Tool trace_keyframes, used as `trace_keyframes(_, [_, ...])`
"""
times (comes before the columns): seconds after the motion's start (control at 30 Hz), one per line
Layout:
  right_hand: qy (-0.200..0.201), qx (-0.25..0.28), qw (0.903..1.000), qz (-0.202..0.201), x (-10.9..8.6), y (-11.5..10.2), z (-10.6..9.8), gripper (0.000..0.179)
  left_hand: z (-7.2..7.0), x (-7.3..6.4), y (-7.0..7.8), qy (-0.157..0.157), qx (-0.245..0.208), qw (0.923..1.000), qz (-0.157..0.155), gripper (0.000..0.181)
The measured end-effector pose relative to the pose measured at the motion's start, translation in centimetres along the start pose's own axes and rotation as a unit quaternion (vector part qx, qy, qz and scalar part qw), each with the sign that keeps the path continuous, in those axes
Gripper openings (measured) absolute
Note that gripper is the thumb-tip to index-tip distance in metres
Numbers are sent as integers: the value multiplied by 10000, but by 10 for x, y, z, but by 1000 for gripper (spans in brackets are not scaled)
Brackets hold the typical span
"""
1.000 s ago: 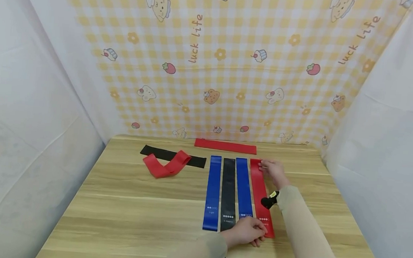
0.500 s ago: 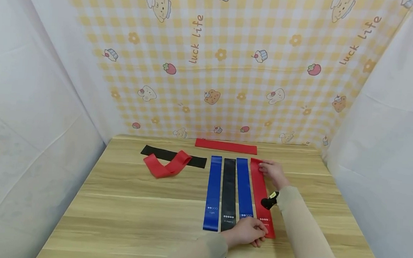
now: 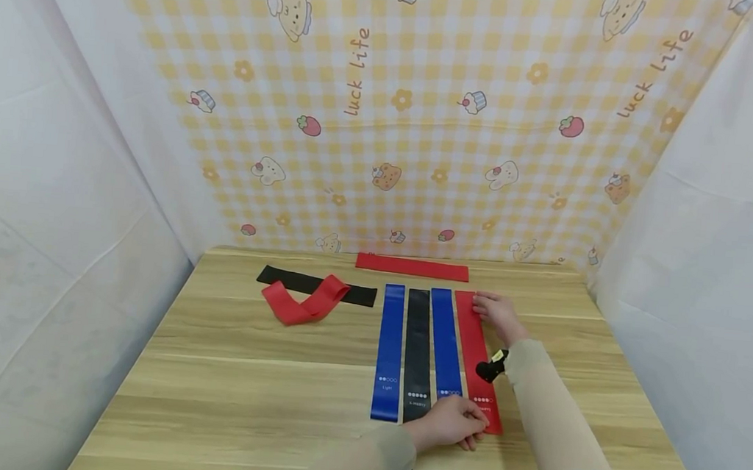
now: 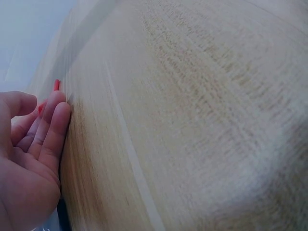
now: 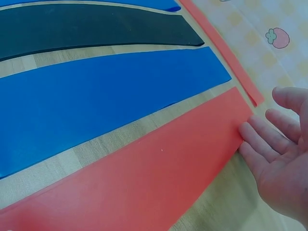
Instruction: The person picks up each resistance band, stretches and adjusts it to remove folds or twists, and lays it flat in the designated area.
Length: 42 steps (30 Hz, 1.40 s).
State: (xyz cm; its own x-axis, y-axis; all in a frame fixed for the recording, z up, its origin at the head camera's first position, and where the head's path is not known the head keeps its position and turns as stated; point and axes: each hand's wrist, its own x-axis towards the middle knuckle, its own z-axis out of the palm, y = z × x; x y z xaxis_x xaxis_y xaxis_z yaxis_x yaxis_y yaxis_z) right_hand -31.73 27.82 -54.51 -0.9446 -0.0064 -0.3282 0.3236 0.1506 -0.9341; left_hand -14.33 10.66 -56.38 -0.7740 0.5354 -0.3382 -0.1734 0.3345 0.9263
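A flat red resistance band [image 3: 472, 346] lies at the right end of a row. My right hand [image 3: 501, 316] is at its far end; in the right wrist view the fairly straight fingers [image 5: 262, 139] touch the band's edge, thumb held apart. My left hand [image 3: 450, 420] rests at the near end, partly over the red band and the bottom of the neighbouring blue band [image 3: 446, 340]. In the left wrist view its fingers [image 4: 53, 130] are loosely bent, with the thumb apart and bits of red beyond. Left of these lie a black band [image 3: 418, 341] and another blue band [image 3: 390, 347].
Behind the row, a red band [image 3: 412, 266] lies crosswise near the patterned cloth [image 3: 390, 140]. On the left, a folded red band [image 3: 300, 309] overlaps a black band [image 3: 361, 294]. White cloth walls [image 3: 51, 239] flank the wooden tabletop [image 3: 225, 385].
The far end of the rightmost red band, slightly raised and spread half a second ago, now lies flat and straight. Both hands stay in nearly the same places.
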Motion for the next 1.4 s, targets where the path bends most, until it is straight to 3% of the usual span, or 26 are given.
trace_keyframes(0.37, [-130,-464,9987,-134,-4,-8,4,52,2,-4,1,344,581,9975,184,12])
trace_keyframes(0.5, [-37,-1024,9946,-160,-5,-11,11,51,3,-5,2,452,835,9950,324,12])
trace_keyframes(0.67, [30,-1560,9871,-371,-3,-18,24,45,2,-7,6,376,682,9967,233,13])
trace_keyframes(0.77, [-178,-1634,9851,-503,-2,-25,33,45,-1,-9,12,207,429,9988,106,15])
trace_keyframes(0.87, [-419,-1756,9820,-556,-5,-34,44,46,-9,-12,16,62,207,9996,199,16])
trace_keyframes(1.07, [-790,-1621,9817,-604,-13,-48,68,45,-44,-22,13,-6,170,9977,655,20])
trace_keyframes(1.27, [-1004,-1566,9798,-726,-16,-47,94,42,-102,-41,0,297,447,9944,905,22])
trace_keyframes(1.4, [-1091,-1775,9736,-934,-20,-45,112,39,-145,-51,-9,674,634,9920,864,22])
